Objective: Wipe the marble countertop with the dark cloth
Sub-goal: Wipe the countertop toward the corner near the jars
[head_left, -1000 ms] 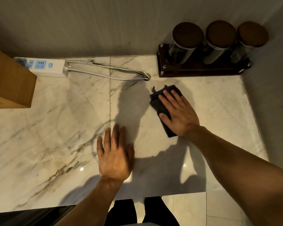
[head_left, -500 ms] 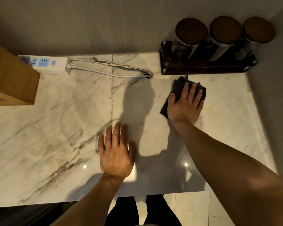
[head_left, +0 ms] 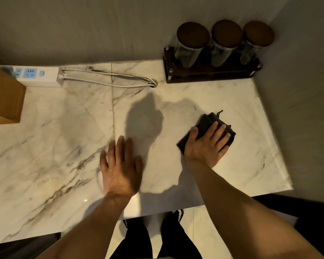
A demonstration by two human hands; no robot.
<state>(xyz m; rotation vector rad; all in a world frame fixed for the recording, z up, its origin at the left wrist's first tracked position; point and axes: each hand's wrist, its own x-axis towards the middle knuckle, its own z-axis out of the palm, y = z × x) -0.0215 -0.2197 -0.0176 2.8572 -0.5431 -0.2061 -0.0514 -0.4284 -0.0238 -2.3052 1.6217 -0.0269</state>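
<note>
The white marble countertop (head_left: pixel 54 146) with brown veins fills the middle of the view. A folded dark cloth (head_left: pixel 205 123) lies on its right part, well in front of the jar rack. My right hand (head_left: pixel 207 144) presses flat on the cloth, fingers spread over it, covering its near half. My left hand (head_left: pixel 121 165) rests palm down on the bare marble near the front edge, fingers apart, holding nothing.
A dark wooden rack (head_left: pixel 211 73) with three brown-lidded glass jars (head_left: pixel 191 43) stands at the back right corner. A white power strip (head_left: pixel 37 76) and its looped cable (head_left: pixel 110 79) lie along the back wall. A wooden box (head_left: pixel 4 98) sits at the left. Grey walls close the back and right.
My right hand has slid the cloth away from the jar rack, toward the right and nearer the front. My left hand has stayed in place on the marble.
</note>
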